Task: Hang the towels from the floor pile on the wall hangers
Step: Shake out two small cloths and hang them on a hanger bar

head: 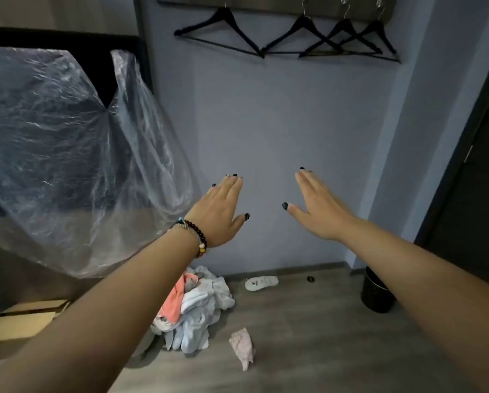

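Observation:
A pile of towels point(197, 304), white, pale blue and coral, lies on the floor against the wall, partly hidden by my left forearm. A small pink cloth point(243, 347) lies apart to its right. Several black hangers point(302, 38) hang empty from hooks on a dark rail at the top of the wall. My left hand point(220, 211), with beaded bracelets at the wrist, and my right hand point(317, 205) are stretched out flat in front of the wall, fingers extended, palms down, holding nothing. Both are well above the pile and well below the hangers.
A dark piece of furniture under clear plastic sheeting point(67, 154) fills the left. A cardboard box point(24, 321) sits below it. A white slipper point(261, 282) lies by the skirting, a black bin point(376, 293) stands in the corner, and a dark door point(475, 180) is at the right.

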A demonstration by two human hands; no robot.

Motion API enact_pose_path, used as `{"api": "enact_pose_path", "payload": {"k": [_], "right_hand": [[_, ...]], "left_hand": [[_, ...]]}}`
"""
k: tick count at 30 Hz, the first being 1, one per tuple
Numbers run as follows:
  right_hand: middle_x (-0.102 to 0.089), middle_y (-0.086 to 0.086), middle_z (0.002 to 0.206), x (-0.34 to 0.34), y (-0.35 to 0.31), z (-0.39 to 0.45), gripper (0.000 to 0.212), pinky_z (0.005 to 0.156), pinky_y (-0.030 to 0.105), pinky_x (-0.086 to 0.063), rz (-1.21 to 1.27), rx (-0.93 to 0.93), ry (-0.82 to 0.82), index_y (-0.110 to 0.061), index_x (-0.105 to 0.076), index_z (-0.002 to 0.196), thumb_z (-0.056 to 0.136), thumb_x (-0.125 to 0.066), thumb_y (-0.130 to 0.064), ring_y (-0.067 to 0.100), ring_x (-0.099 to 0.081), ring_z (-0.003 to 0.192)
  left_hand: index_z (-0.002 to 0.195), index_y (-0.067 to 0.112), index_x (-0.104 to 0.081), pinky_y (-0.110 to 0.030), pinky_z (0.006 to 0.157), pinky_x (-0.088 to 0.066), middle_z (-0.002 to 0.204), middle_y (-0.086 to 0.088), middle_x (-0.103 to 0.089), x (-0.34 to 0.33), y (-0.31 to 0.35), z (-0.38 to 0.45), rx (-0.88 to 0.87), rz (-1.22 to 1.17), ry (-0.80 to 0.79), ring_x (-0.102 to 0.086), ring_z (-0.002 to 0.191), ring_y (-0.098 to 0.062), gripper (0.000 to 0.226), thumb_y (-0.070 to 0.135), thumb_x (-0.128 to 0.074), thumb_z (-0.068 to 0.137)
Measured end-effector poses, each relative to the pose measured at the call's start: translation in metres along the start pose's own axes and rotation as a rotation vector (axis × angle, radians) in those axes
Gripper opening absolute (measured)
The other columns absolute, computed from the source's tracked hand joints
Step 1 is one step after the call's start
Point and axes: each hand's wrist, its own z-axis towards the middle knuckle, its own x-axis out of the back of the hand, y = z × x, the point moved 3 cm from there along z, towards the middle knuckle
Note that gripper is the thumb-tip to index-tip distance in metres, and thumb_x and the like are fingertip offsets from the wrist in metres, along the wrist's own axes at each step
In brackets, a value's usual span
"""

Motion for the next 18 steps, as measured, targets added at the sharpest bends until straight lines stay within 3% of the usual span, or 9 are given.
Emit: {"api": "enact_pose_path", "payload": {"k": [5, 12, 18], "right_hand": [[0.004, 0.005, 0.162, -0.036, 0.003, 0.044, 0.077, 0.119, 0.030, -0.004, 0.017, 0.012, -0.025, -0.009, 0.001, 0.153, 0.099, -0.039, -0.046, 0.017, 0.003, 0.149], [0.004, 0.000, 0.162, -0.105, 0.006, 0.108, 0.078, 0.113, 0.022, 0.000, 0.120, -0.023, -0.083, -0.013, 0.004, 0.153, 0.099, -0.042, -0.044, 0.012, 0.005, 0.148], [0.011, 0.001, 0.161, -0.175, 0.016, 0.148, 0.079, 0.116, 0.027, 0.001, 0.169, -0.052, -0.185, -0.012, 0.009, 0.152, 0.099, -0.041, -0.042, 0.013, 0.010, 0.148]], "left_hand": [[0.153, 0.006, -0.003, -0.029, 0.117, 0.000, 0.162, -0.010, -0.006, -0.036, -0.038, 0.022, 0.000, -0.031, -0.007, -0.002, 0.150, -0.021, 0.073, 0.042, -0.038, 0.100], [0.153, 0.003, -0.008, -0.036, 0.120, -0.008, 0.161, -0.014, -0.010, -0.106, -0.105, 0.051, -0.003, -0.042, -0.050, -0.004, 0.150, -0.025, 0.074, 0.043, -0.039, 0.099], [0.153, 0.003, -0.003, -0.041, 0.122, -0.011, 0.161, -0.014, -0.005, -0.169, -0.141, 0.073, -0.010, -0.039, -0.166, -0.001, 0.150, -0.025, 0.073, 0.043, -0.036, 0.100]]}}
